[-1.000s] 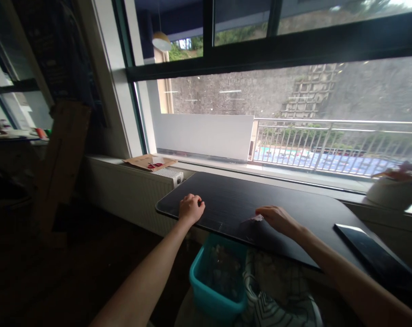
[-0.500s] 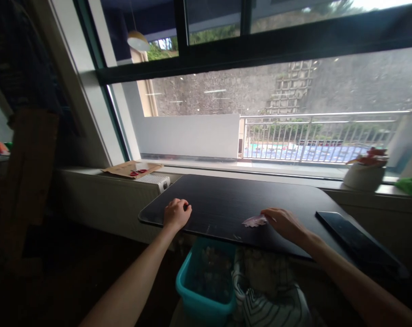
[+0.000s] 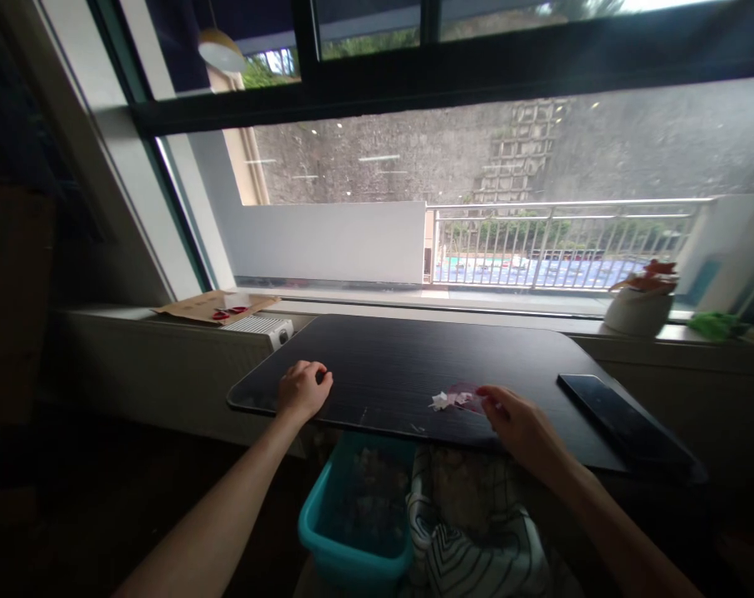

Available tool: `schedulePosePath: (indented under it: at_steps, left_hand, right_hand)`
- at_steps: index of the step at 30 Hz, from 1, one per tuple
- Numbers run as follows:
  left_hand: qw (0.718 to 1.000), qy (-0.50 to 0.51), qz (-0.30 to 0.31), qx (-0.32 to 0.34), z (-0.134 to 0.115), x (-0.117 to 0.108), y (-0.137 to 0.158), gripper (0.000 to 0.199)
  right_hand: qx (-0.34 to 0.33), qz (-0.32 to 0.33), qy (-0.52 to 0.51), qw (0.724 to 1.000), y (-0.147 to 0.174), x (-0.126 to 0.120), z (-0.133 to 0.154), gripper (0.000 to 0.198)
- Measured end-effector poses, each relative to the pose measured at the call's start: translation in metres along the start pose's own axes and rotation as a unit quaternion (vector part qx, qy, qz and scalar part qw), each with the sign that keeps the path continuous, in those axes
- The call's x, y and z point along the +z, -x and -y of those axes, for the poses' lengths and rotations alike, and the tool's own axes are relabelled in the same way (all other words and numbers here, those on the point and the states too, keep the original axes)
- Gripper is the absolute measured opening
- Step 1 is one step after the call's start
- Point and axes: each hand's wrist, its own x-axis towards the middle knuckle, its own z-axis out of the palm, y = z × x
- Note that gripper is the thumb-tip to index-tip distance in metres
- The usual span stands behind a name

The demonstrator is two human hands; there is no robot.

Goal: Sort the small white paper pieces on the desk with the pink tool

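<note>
My left hand (image 3: 303,389) rests as a loose fist at the left front of the dark tabletop (image 3: 408,349). Its fingers curl inward, and whatever they may enclose is hidden. Farther right, my right hand (image 3: 520,423) pinches the edge of a small, clear, pinkish plastic bag (image 3: 475,399) just above the table. White paper scraps (image 3: 440,402) lie at the bag's left end; some appear to be inside it or behind it. A dark flat tablet or phone (image 3: 619,419) lies to the right of that hand.
Below the table's front edge stands a turquoise bin (image 3: 333,544) with scraps in it, beside striped cloth (image 3: 477,544). Red-handled scissors (image 3: 228,313) lie on brown cardboard (image 3: 187,306) by the radiator (image 3: 271,330). A pale pot (image 3: 638,311) stands on the windowsill.
White scraps now show on the table at the left of the plastic bag, which looks more spread out. My left hand keeps its place and fist. The whole view has shifted slightly.
</note>
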Motion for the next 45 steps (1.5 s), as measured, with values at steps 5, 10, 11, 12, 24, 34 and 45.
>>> schedulePosePath:
  at_steps: [5, 10, 11, 12, 24, 34, 45]
  left_hand:
    - [1.000, 0.003, 0.003, -0.001, 0.000, 0.000, 0.000, 0.023]
    - [1.000, -0.001, 0.001, -0.002, -0.001, 0.000, 0.000, 0.023]
    - [1.000, -0.002, 0.001, -0.001, -0.001, 0.000, 0.000, 0.024]
    - [1.000, -0.003, 0.002, -0.001, -0.001, -0.001, -0.001, 0.024]
    - [1.000, 0.000, 0.005, 0.001, 0.002, 0.001, -0.002, 0.025]
    - [1.000, 0.005, 0.004, 0.002, 0.002, 0.000, -0.001, 0.025]
    - [1.000, 0.007, 0.008, 0.001, 0.001, -0.001, -0.002, 0.026]
  right_hand:
    - [0.030, -0.012, 0.017, 0.999, -0.008, 0.002, 0.008, 0.037]
    - [0.048, -0.008, 0.041, 0.998, 0.010, -0.018, 0.000, 0.035]
    - [0.047, -0.009, 0.040, 0.998, 0.013, -0.021, -0.001, 0.035]
    - [0.048, -0.012, 0.040, 0.998, 0.015, -0.024, -0.001, 0.035]
    - [0.096, -0.043, 0.019, 0.994, 0.019, -0.024, -0.009, 0.036]
    - [0.034, 0.001, -0.001, 0.999, -0.009, 0.010, 0.024, 0.034]
    - [0.078, -0.013, 0.015, 0.997, 0.028, -0.026, 0.008, 0.035]
